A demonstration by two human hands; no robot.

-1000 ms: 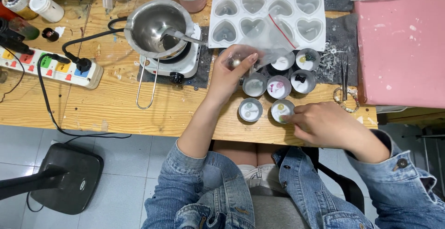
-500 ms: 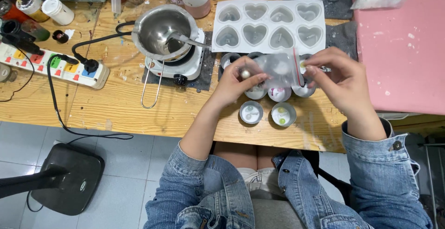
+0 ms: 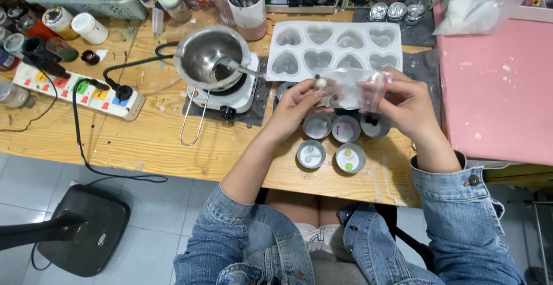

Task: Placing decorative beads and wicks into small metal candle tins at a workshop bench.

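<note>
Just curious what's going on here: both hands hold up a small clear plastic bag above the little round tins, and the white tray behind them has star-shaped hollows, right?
Not quite: the hollows in the white tray are heart-shaped, not stars, as the head view shows. The rest stands: the left hand and right hand hold a small clear plastic bag above the little round tins.

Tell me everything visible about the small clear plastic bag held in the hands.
The plastic bag is small, thin and see-through, crinkled, with a red strip along its right edge. Both hands hold it up above the round tins, just in front of the white heart mould. The right hand pinches its right end; the left hand grips its left end and holds a small pale bead at its fingertips. A few small dark bits show inside; what they are cannot be told.
</note>
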